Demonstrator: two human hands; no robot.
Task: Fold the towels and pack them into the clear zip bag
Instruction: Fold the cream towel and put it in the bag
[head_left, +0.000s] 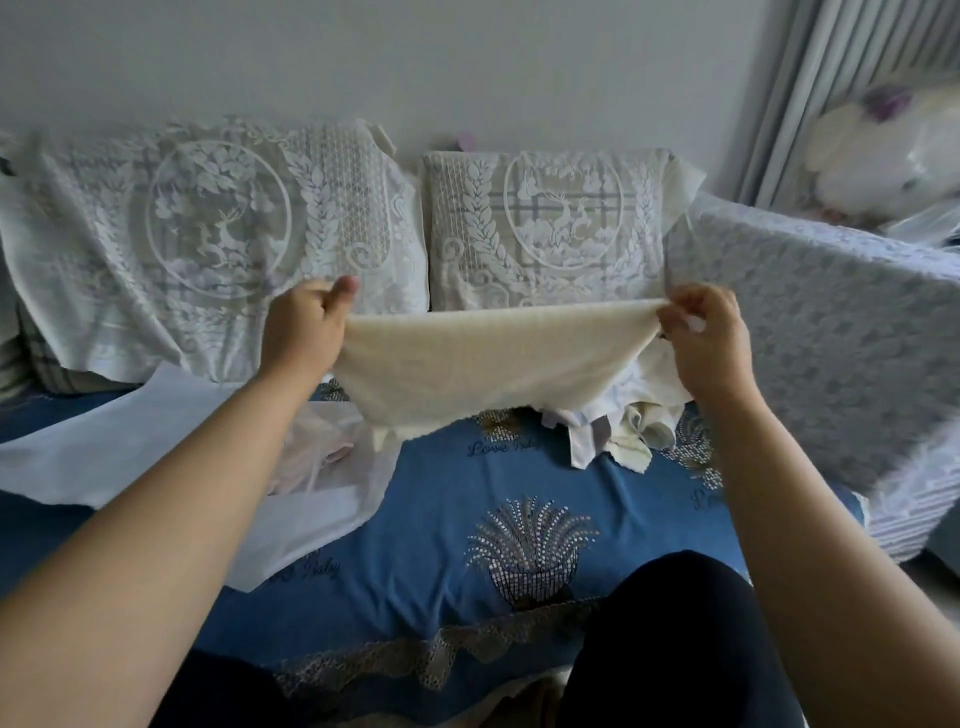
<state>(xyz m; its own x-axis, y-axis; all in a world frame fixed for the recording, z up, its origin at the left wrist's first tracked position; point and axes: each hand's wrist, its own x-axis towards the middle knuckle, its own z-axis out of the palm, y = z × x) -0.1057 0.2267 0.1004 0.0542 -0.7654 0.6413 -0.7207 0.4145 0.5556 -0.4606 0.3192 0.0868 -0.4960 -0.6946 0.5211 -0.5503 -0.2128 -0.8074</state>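
I have a cream towel (483, 358) stretched out in the air between both hands, above the blue bedspread (441, 519). My left hand (304, 332) pinches the towel's left top corner with curled fingers and the thumb up. My right hand (709, 338) pinches the right top corner the same way, so the top edge runs taut from one hand to the other and the rest hangs down in a sagging curve. Just behind the towel, on the right, a heap of white and cream towels (623, 421) lies crumpled on the bedspread. On the left the clear bag (311, 488) lies flat, with something pale pink inside. Two lace-covered pillows (550, 228) lean against the far wall.
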